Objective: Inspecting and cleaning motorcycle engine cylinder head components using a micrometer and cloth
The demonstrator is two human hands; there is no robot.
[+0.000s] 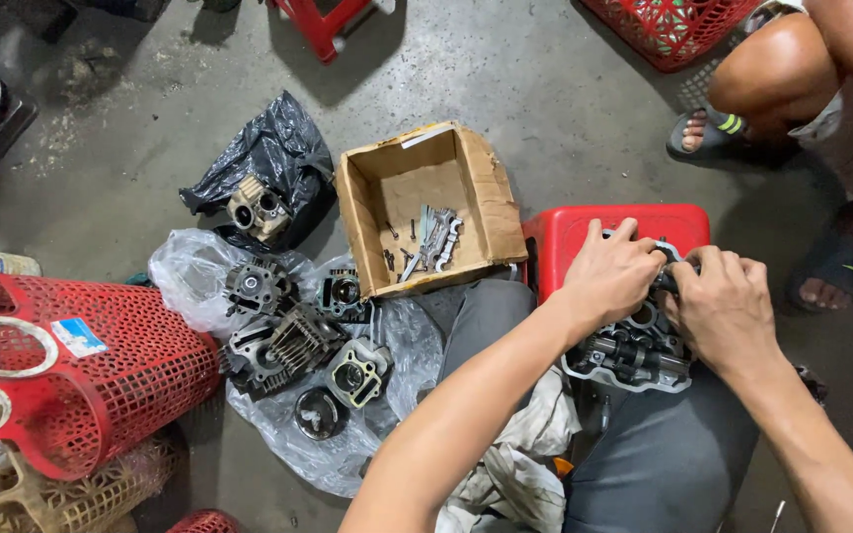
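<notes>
a: what's biggest down there on the floor?

b: the red basket (81, 375) lying on its side at the left. next comes the cardboard box (426, 207), open, with a few small metal parts in its bottom. then the red stool (584, 232), right in front of the seated person.

a: and the engine bits?

b: a cluster of them sits on a clear plastic sheet (190, 266) between basket and box, finned cylinders (293, 341) among them. one more part lies apart on a black bag (278, 148), above the sheet.

a: what are the hands on?

b: a cylinder head (634, 350). it rests on the near edge of the stool and against the person's lap. the left hand (609, 271) lies over its top, fingers curled down onto it, gripping it. the right hand (718, 306) is closed around a small dark piece at the head's upper right corner. i can't tell what that piece is, the fingers hide it.

a: do the hands touch?

b: nearly, they meet over that corner.

a: anyone else around?

b: yes, another person's sandalled foot (708, 128) at the top right, near a second red basket (668, 25).
</notes>
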